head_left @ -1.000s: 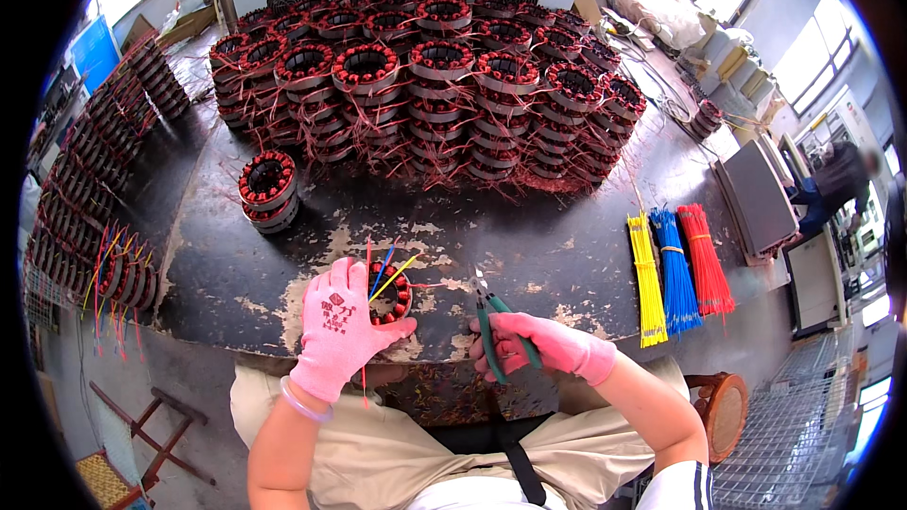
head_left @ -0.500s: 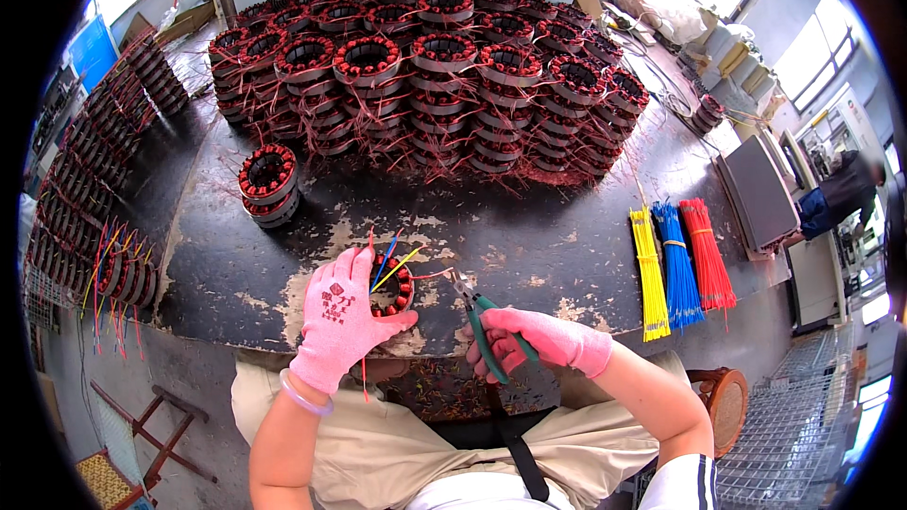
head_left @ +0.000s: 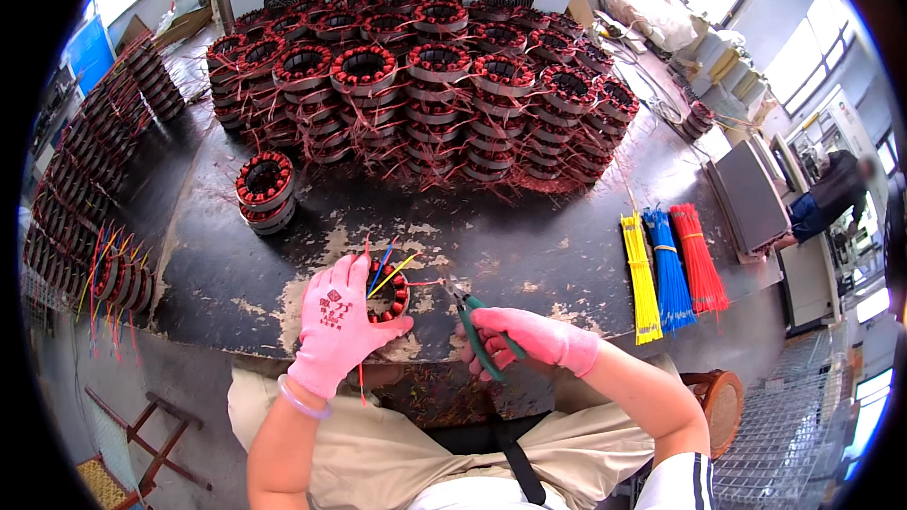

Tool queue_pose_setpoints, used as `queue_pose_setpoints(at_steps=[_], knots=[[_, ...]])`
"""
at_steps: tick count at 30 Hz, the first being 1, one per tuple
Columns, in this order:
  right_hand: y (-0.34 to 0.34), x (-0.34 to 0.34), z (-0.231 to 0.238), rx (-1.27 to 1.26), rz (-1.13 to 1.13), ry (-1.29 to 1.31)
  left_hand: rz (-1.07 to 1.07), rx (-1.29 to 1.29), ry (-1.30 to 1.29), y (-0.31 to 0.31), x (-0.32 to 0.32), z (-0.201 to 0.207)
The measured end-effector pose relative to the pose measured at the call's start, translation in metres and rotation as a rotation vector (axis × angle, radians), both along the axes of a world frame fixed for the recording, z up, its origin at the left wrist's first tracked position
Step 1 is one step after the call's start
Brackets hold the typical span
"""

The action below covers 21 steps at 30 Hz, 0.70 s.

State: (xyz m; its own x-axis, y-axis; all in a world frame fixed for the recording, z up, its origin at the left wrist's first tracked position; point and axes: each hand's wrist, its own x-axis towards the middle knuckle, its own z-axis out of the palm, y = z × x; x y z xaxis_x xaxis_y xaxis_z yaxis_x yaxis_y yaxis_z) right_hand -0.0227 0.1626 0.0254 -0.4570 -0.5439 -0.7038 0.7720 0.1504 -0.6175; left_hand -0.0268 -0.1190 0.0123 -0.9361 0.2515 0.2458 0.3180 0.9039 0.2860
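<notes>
My left hand, in a pink glove, grips a small round stator with red copper windings at the near edge of the dark workbench. Yellow, blue and red wires stick up out of the stator. My right hand, also in a pink glove, holds green-handled pliers; their tip points at a thin wire just right of the stator.
A big stack of wound stators fills the back of the bench, and two stacked ones stand apart at the left. Yellow, blue and red tie bundles lie at the right. More stators with wires line the left side. A person stands far right.
The pliers have risen from pointing down near my lap to meet the wire beside the stator. My left hand has stayed on the stator.
</notes>
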Motion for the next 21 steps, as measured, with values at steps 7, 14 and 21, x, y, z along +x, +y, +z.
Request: queue_pose_setpoints(at_steps=[7, 14, 21], knots=[[-0.005, 0.002, -0.004, 0.184, 0.075, 0.281, -0.004, 0.002, 0.006, 0.001, 0.001, -0.002], [0.01, 0.005, 0.01, 0.195, -0.022, 0.248, 0.005, 0.018, -0.047, -0.004, 0.002, 0.002], [-0.067, -0.055, 0.023, 0.838, 0.371, 1.4, 0.048, 0.033, -0.152, -0.07, 0.005, 0.016]])
